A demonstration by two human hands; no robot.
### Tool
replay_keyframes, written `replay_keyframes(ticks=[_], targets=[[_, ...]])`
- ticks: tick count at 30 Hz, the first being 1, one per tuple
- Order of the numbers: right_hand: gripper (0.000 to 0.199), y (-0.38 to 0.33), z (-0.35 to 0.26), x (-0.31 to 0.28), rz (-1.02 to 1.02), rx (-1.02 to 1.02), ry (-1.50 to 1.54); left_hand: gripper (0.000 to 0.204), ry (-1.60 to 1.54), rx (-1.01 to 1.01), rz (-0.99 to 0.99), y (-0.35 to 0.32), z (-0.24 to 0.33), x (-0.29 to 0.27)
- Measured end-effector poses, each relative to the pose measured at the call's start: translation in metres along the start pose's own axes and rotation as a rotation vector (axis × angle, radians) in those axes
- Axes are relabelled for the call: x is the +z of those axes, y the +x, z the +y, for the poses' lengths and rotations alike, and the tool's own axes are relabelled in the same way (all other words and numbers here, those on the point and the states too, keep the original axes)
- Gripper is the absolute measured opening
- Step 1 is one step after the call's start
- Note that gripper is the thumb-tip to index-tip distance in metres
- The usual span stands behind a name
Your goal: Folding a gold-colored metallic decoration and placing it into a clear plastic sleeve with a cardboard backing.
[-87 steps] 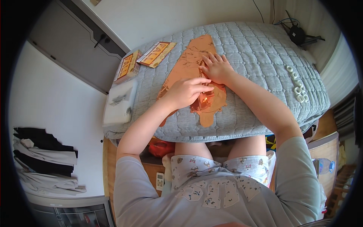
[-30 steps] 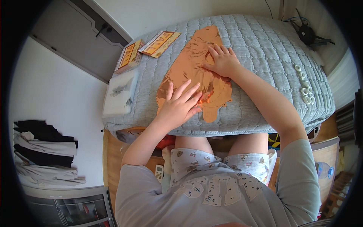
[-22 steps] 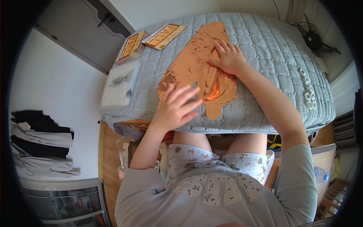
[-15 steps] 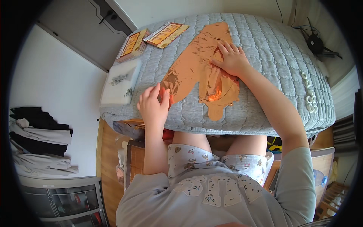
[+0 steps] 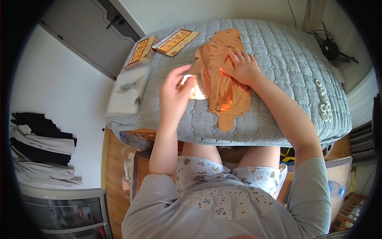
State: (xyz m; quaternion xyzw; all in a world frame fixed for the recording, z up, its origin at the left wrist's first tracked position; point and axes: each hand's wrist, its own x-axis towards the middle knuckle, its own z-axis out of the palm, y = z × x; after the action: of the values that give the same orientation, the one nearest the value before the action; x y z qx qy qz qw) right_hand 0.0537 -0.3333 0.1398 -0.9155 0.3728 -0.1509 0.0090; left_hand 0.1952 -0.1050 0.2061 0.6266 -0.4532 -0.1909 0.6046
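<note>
A flat, uninflated copper-coloured foil balloon (image 5: 230, 85) lies creased on the quilted grey mattress, its rounded tab toward me. My right hand (image 5: 243, 69) rests palm down on its upper right part, fingers spread, pressing the foil. At the balloon's left side, my left hand (image 5: 174, 92) is raised and slightly blurred, with thumb and forefinger at the edge of a lifted foil flap. That flap bends over toward the middle and reflects a bright glare beside the thumb. The exact contact of the fingertips is hard to make out.
Left of the balloon lie a white plastic-wrapped pack (image 5: 129, 91), a stack of printed packets (image 5: 141, 51) and one loose packet (image 5: 176, 42). Several small white rolls (image 5: 324, 101) line the mattress's right side. A black router-like device (image 5: 330, 48) with cables sits at the far right.
My left hand has moved up and to the right, folding the balloon's left leg inward. My right hand stays on the foil.
</note>
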Motion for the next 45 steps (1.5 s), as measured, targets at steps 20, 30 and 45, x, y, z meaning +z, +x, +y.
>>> replay_keyframes(ticks=[20, 30, 45], targets=[[0.079, 0.011, 0.007, 0.01, -0.177, -0.029, -0.1, 0.047, 0.088, 0.279, -0.709, 0.089, -0.042, 0.045], [0.065, 0.019, 0.024, 0.027, -0.145, -0.025, -0.06, 0.087, 0.902, 0.541, -0.828, 0.139, -0.098, 0.038], [0.031, 0.026, 0.037, -0.01, -0.142, -0.02, 0.459, 0.096, 1.037, 0.587, -0.766, 0.133, -0.074, 0.036]])
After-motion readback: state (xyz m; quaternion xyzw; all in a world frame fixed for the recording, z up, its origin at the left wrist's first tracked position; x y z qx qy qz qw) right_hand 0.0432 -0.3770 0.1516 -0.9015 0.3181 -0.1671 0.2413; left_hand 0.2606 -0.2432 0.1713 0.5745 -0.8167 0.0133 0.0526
